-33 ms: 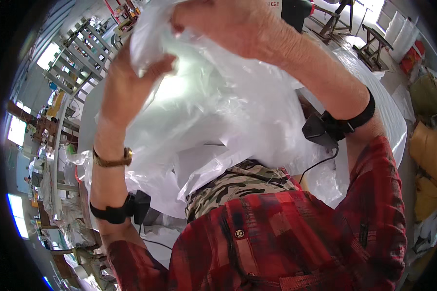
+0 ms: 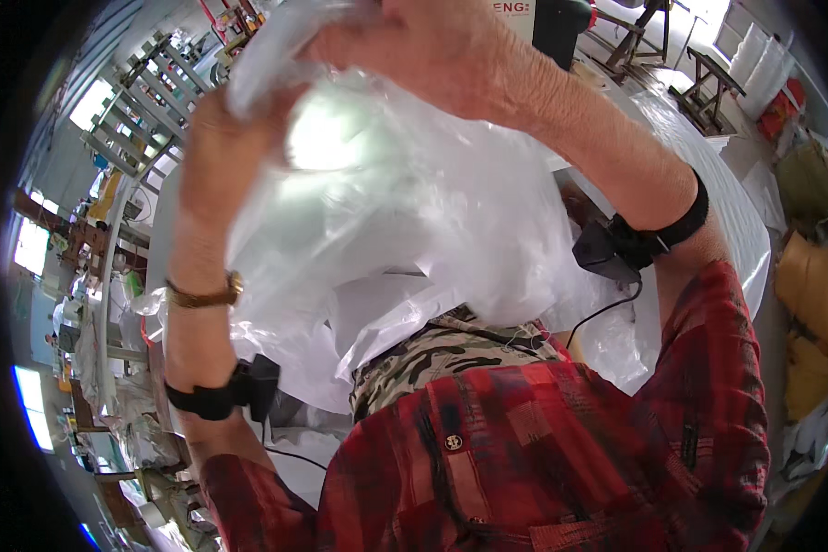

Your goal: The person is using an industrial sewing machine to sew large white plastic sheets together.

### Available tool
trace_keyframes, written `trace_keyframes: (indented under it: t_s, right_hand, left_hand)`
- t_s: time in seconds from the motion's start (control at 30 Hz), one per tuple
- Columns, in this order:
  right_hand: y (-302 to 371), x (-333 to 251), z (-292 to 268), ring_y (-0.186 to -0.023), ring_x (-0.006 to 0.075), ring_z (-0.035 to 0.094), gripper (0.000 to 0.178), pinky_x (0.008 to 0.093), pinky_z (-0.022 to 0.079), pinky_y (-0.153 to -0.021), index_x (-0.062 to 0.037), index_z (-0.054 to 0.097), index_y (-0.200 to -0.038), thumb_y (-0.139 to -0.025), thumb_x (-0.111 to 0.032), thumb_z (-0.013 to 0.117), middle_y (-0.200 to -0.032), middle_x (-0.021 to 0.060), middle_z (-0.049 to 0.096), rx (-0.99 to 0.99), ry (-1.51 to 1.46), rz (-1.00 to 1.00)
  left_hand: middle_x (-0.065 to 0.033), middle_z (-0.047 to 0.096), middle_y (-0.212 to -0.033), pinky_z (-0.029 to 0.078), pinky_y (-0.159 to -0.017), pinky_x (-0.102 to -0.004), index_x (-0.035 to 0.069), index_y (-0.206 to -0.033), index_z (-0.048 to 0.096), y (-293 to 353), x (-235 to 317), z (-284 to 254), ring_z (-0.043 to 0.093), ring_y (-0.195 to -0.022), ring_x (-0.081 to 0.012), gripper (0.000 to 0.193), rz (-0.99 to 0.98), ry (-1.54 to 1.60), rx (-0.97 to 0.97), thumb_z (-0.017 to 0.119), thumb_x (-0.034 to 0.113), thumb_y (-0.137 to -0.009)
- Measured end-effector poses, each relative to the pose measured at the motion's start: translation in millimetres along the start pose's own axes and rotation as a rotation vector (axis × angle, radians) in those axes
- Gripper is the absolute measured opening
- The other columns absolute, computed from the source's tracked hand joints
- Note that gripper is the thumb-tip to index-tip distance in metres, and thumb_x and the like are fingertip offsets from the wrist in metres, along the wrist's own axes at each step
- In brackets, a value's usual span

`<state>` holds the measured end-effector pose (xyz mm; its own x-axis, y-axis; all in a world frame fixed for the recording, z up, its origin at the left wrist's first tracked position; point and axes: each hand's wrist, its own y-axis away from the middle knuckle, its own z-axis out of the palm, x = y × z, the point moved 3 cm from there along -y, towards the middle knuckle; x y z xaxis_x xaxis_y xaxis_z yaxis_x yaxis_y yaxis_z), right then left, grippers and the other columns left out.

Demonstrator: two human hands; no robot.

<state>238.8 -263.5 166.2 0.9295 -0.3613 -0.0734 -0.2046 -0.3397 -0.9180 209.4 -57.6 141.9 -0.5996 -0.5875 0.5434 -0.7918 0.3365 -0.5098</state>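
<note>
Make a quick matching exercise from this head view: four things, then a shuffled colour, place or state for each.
Things:
1. plastic sheet
2. watch
3. shirt
4. lap cloth

Descriptions:
a. camouflage pattern
b. red plaid
c. translucent, touched by the left hand and right hand
d. on the left wrist

Pairs: 1-c, 2-d, 3-b, 4-a

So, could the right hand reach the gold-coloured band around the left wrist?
Likely yes: nothing appears to cover the band, though the right hand seems busy with the crumpled clear plastic sheeting.
</note>
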Motion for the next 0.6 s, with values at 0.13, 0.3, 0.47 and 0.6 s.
trace_keyframes:
  t_s: [0.13,0.3,0.47,0.6]
  right_hand:
    - [64,9,21,-0.062,0.0165,0.06,0.029,0.0333,0.048,-0.061,-0.0012,0.064,-0.095,-0.078,-0.025,0.07,-0.063,0.0067,0.063,-0.663,-0.367,0.558]
    - [160,16,29,-0.073,0.0126,0.06,0.042,0.0279,0.05,-0.072,-0.0042,0.059,-0.117,-0.082,-0.023,0.071,-0.077,0.003,0.065,-1.147,-0.584,0.768]
    - [214,-13,23,-0.108,0.0253,0.055,0.084,0.0411,0.043,-0.096,-0.0031,0.041,-0.137,-0.077,-0.055,0.068,-0.125,0.016,0.055,-0.774,-0.528,0.313]
    - [253,-36,35,-0.096,0.0266,0.057,0.044,0.0425,0.041,-0.09,-0.0065,0.06,-0.107,-0.083,-0.043,0.064,-0.098,0.0106,0.062,-1.393,-0.297,0.203]
  left_hand:
    - [-0.0144,0.049,-0.133,0.032,-0.104,-0.037,0.002,-0.135,0.042,20,-29,-82,0.043,-0.124,-0.0253,0.07,-0.084,-0.217,0.188,0.074,0.028,-0.079]
    - [-0.0142,0.052,-0.128,0.035,-0.1,-0.0365,0.001,-0.132,0.045,116,-94,-247,0.047,-0.119,-0.0249,0.065,-0.356,-0.605,0.324,0.074,0.027,-0.08]
    - [-0.0141,0.055,-0.124,0.038,-0.096,-0.036,0.0,-0.129,0.048,247,-147,-375,0.05,-0.113,-0.0246,0.061,-0.754,-0.959,0.23,0.074,0.026,-0.081]
    - [-0.0139,0.057,-0.12,0.04,-0.093,-0.0356,0.0,-0.127,0.05,280,-156,-385,0.053,-0.108,-0.0243,0.057,-0.866,-1.143,0.079,0.073,0.025,-0.081]
